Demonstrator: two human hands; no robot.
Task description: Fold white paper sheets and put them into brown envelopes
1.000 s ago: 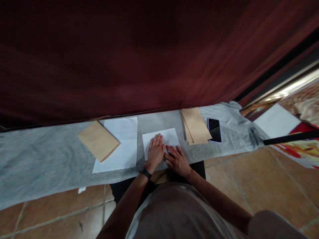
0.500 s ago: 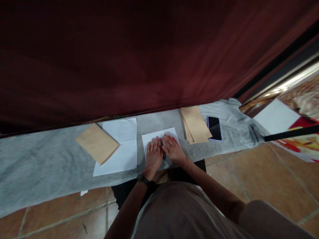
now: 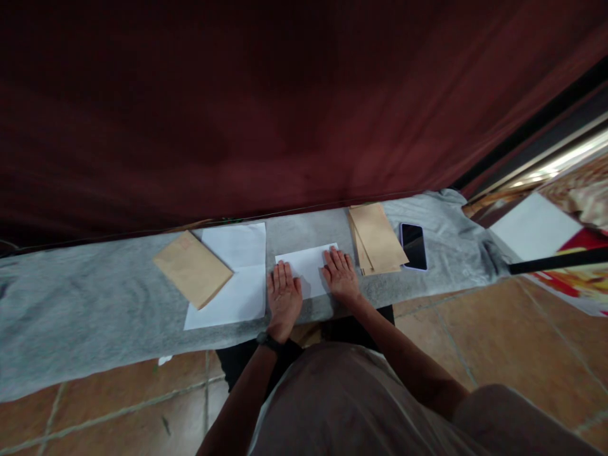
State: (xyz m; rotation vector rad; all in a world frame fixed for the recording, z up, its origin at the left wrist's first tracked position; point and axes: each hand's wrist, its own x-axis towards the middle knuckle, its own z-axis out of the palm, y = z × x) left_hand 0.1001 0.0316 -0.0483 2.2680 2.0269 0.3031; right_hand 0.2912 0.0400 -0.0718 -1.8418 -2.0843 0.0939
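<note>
The white paper [image 3: 311, 273] lies flat on the tabletop [image 3: 304, 229], between and partly under the two hands. The left hand [image 3: 285, 299] is palm down over its left end, fingers stretched out and gripping nothing; the right hand [image 3: 342, 278] lies the same way over its right end, likewise flat and holding nothing. The paper's middle shows bare between them.

The step looks like pressing and smoothing this paper. To do it well, the pressure should be even under both hands, going outward from the bare middle toward each end, so that neither side drags the other askew. The grey cloth [image 3: 441, 253] under the hands has wrinkles beyond the right hand and probably gives a little, so firm, slow strokes would likely serve better than quick ones; a hard push could shift cloth and paper together.

Room matters too. Just left of the left hand lies a larger white sheet [image 3: 232, 244] with a brown envelope [image 3: 192, 269] across it, and just beyond the right hand is a stack of envelopes [image 3: 380, 237] touching a phone [image 3: 415, 247]. Short strokes would spare both sides a nudge.
</note>
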